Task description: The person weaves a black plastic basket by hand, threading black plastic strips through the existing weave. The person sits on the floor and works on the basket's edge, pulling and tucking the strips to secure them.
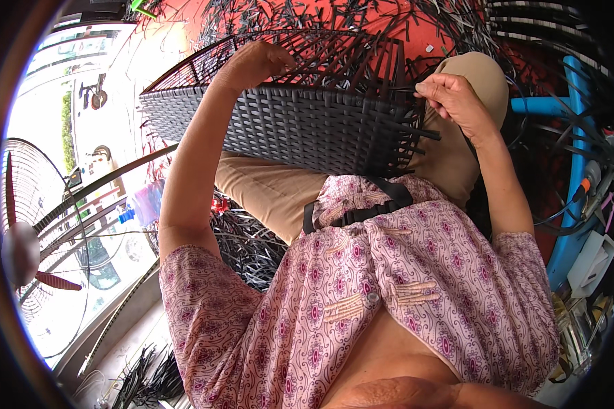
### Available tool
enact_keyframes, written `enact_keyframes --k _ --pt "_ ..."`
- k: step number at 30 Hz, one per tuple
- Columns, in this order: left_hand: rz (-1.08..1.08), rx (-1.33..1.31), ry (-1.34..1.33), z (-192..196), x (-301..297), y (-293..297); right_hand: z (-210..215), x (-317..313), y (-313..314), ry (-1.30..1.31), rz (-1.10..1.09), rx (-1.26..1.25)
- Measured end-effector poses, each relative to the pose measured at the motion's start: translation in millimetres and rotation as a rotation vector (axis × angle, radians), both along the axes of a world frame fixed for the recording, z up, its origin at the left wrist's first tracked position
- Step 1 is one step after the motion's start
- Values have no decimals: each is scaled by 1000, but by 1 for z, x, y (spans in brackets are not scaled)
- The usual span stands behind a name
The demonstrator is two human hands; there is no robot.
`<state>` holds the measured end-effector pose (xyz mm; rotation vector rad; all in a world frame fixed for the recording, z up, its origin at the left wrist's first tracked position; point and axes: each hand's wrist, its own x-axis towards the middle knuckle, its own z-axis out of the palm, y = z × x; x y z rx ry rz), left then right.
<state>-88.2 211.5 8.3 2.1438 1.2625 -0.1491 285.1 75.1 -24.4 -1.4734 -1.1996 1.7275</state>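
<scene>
**Both hands on a half-woven basket held across the lap**

Right hand [451, 95]: fingertips drawn together, pinching a thin dark strip [406, 88] at the basket's right end. The strip runs left from the pinch into the unwoven uprights. Wrist bent, forearm coming up from the lower right.

Left hand [256, 63]: fingers curled closed over the upper rim of the basket, knuckles toward the camera. Whether a strand lies inside the fist cannot be told. Forearm crosses in front of the woven wall.

Woven basket [307, 126]: dark grey flat strips, lying on its side across the person's thighs, woven wall facing the camera. Upper part open, bare ribs and loose strip ends sticking out, most at the right end below the right hand.

Surroundings: tan trousers [273, 191] under the basket; pink patterned blouse [402, 273] in the foreground. Red floor [430, 34] beyond, littered with cut dark strips [348, 13]. Blue pipe frame [580, 136] at right. Standing fan [34, 238] at left, by a bright window.
</scene>
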Motion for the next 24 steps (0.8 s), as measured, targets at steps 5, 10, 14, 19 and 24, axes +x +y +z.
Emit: enact_keyframes --k 5,10,14,19,24 --pt "24 -74 -65 -10 -5 2 5 0 2 10 -11 20" --pt "34 -53 -48 -17 -7 5 -1 0 0 26 -31 33" --pt "96 -195 -108 -11 -15 14 -10 -7 3 12 -30 15" --pt "93 -180 -265 -17 -42 29 -19 -12 6 6 2 5" --pt "79 -315 -234 -13 -47 33 -13 -11 4 -28 31 17"
